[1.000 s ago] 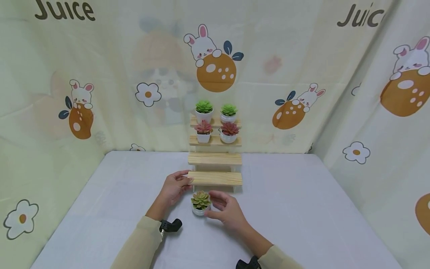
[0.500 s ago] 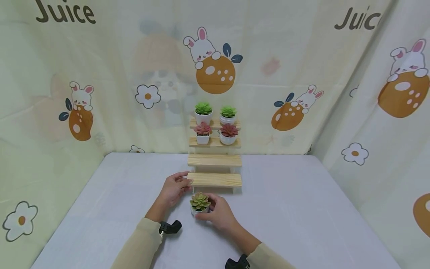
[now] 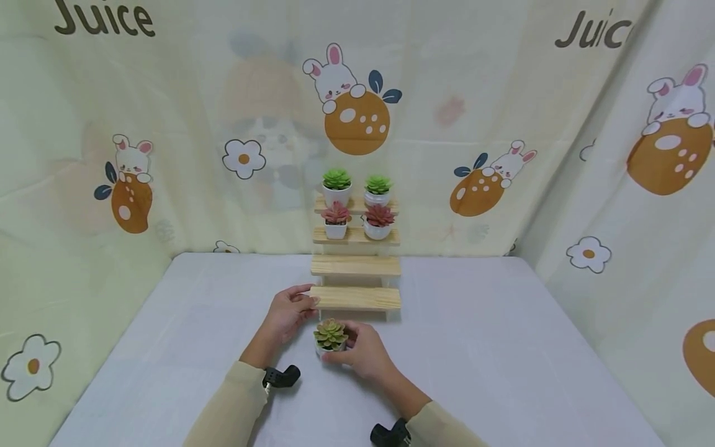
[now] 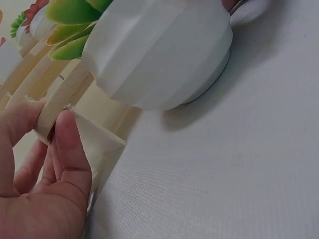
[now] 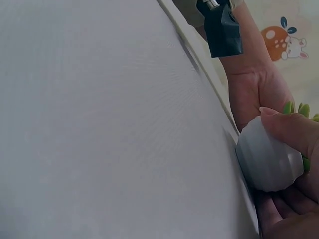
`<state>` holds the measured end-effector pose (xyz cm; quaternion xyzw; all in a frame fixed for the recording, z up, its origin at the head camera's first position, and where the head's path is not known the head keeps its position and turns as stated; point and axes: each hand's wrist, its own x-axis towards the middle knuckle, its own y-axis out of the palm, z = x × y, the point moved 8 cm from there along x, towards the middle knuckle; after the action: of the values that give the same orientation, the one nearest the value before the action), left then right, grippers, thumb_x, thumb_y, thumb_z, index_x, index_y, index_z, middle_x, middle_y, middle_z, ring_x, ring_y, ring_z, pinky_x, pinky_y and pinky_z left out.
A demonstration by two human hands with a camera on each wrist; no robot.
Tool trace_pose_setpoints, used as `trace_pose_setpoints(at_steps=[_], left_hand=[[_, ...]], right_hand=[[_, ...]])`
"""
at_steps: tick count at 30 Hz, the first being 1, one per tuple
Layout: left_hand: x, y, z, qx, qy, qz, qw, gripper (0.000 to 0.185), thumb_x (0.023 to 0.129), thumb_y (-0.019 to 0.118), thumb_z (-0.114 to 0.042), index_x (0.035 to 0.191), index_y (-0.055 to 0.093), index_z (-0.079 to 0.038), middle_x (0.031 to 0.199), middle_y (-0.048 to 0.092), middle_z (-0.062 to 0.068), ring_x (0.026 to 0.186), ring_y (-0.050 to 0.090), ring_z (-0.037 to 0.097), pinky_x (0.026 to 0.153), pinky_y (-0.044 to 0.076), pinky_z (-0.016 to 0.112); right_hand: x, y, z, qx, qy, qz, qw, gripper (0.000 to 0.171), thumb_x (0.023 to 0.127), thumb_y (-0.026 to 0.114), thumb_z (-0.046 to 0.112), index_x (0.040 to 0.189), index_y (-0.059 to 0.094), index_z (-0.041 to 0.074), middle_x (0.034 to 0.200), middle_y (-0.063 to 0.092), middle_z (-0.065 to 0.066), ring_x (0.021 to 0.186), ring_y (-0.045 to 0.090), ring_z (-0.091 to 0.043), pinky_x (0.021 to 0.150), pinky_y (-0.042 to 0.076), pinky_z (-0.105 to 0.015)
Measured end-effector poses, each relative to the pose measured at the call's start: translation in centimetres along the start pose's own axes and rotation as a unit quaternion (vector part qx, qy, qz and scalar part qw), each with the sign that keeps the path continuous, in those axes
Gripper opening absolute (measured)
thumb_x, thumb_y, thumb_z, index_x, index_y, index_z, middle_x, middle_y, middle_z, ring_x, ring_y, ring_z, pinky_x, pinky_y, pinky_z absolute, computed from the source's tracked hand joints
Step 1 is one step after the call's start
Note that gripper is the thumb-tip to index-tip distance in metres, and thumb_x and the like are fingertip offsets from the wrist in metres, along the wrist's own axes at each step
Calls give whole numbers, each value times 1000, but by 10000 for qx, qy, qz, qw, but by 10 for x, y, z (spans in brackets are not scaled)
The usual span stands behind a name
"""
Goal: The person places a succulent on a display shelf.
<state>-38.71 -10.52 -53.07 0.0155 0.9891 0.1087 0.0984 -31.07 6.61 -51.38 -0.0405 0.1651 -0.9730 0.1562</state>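
A tiered wooden plant stand [image 3: 357, 299] is on the white table in the head view. My left hand [image 3: 286, 315] pinches the left end of its lowest board [image 4: 65, 97] between thumb and fingers. In front of the stand is a potted succulent [image 3: 331, 334] with green, pink-tipped leaves. My right hand [image 3: 365, 355] grips its white fluted pot [image 5: 269, 154] from the right side, thumb across the near side and fingers behind. In the left wrist view the pot's base is close over the white cloth.
Two green succulents [image 3: 337, 180] in white pots stand on the top tier. Below them, two red succulents [image 3: 378, 217] stand on the second tier. A patterned curtain [image 3: 246, 93] hangs behind the table [image 3: 475, 347] and at its sides.
My right hand has moved left and closed around the succulent's pot, which has shifted very slightly left. The left hand keeps its pinch on the lowest board.
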Motion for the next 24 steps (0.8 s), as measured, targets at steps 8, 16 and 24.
trace_pose_setpoints(at_steps=[8,16,24], left_hand=[[-1,-1,-2,4,20,-59,10000,46,94,69,4,138,57,3,89,70,4,72,68,12,68,61,24],[0,-1,-2,76,-21,-65,9999,46,94,69,3,138,57,2,90,70,4,71,68,12,67,61,23],[0,-1,-1,222,-105,-102,9996,47,93,71,1,139,57,1,94,69,6,72,68,13,68,61,24]], right_hand=[[3,0,2,62,-105,108,9999,66,73,93,9,132,64,-2,127,70,-15,117,68,-24,95,59,-26],[3,0,2,-10,54,97,9999,67,73,94,13,132,65,1,127,70,-13,118,68,-23,96,59,-28],[1,0,-3,119,146,29,9998,66,72,94,14,130,66,1,124,72,-12,117,67,-23,95,59,-29]])
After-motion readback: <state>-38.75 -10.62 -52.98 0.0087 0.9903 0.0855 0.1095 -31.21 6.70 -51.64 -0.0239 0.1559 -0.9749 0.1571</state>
